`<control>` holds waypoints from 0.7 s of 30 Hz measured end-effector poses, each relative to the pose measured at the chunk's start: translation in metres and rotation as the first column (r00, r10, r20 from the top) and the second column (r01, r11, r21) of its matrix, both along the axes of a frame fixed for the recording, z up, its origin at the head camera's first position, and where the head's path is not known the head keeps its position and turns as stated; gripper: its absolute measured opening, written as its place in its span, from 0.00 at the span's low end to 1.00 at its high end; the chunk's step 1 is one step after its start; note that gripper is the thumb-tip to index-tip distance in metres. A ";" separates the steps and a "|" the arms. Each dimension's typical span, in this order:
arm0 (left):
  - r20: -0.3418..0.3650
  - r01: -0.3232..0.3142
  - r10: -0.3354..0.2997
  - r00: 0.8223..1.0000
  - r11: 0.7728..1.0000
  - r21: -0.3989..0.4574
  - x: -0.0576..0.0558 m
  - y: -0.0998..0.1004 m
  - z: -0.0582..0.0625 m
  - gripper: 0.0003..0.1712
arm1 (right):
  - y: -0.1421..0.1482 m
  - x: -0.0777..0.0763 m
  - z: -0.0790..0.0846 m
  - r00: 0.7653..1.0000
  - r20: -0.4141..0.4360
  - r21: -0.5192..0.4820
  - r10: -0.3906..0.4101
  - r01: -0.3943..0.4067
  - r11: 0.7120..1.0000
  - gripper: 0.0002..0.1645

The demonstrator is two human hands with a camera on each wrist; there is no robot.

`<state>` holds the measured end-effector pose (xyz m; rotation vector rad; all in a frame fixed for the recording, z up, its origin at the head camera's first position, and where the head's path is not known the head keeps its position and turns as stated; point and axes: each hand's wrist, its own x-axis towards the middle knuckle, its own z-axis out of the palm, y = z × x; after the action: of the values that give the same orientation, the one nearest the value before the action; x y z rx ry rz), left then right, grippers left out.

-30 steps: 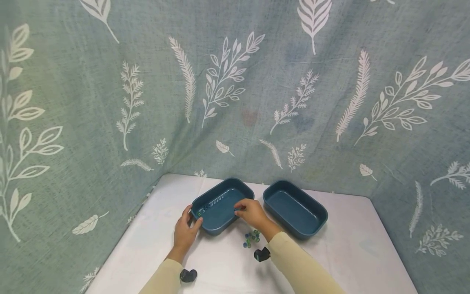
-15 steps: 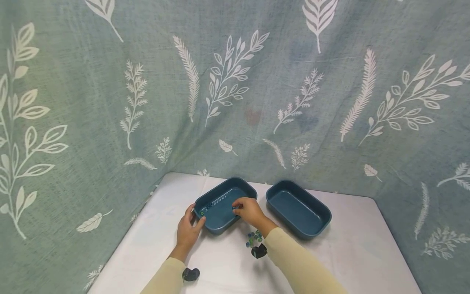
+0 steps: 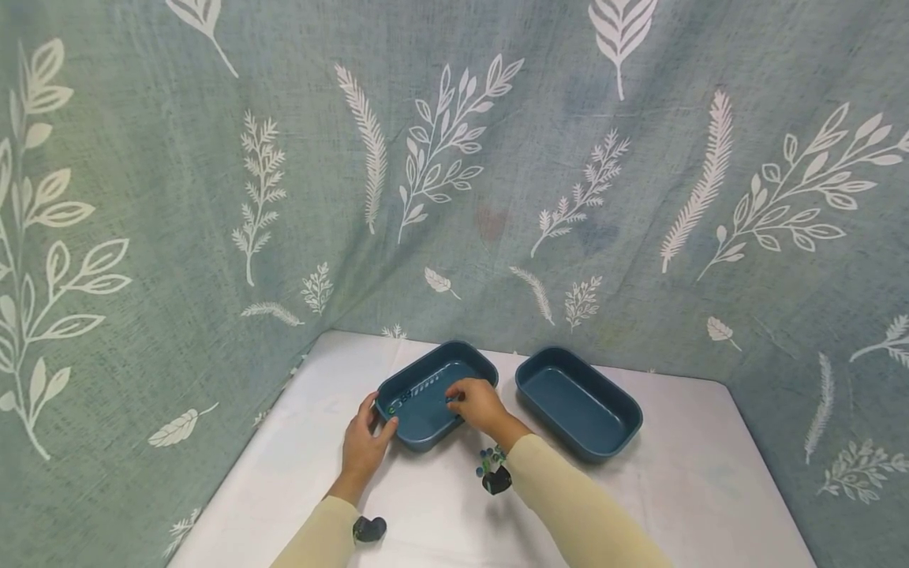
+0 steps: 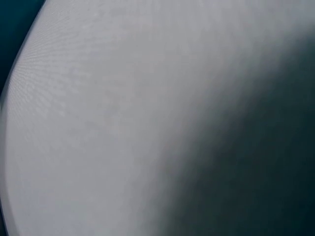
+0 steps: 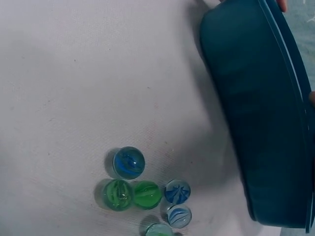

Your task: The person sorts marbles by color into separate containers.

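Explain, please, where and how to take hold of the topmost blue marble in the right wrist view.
Probably best pinch the blue marble from straight above, around its widest middle, at its left and right sides in that view. It is a round ball resting on the white cloth; those two sides stand free, while green marbles lie close below it.
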<state>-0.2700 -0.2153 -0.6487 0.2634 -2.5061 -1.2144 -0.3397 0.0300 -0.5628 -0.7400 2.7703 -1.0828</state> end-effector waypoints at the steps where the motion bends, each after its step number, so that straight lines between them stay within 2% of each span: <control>1: 0.005 0.001 -0.001 1.000 1.000 0.002 0.001 0.000 0.001 0.41 | -0.001 0.000 0.000 1.000 0.001 0.007 0.003 -0.003 1.000 0.11; 11: -0.004 0.010 -0.010 1.000 1.000 0.011 0.005 0.003 0.005 0.39 | -0.004 -0.005 -0.002 0.999 0.035 0.038 0.020 -0.022 0.999 0.11; 15: -0.010 -0.007 0.007 1.000 1.000 0.005 -0.002 0.005 0.006 0.39 | -0.004 -0.007 0.001 0.999 0.035 0.043 0.022 -0.024 0.999 0.11; 21: 0.028 -0.059 0.059 0.998 0.998 0.002 -0.012 0.008 0.011 0.39 | -0.006 -0.007 -0.001 0.999 0.026 0.046 0.019 -0.020 0.999 0.11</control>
<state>-0.2824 -0.2070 -0.6378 0.3549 -2.5019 -1.1997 -0.3466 0.0241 -0.5633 -0.7402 2.7507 -1.0132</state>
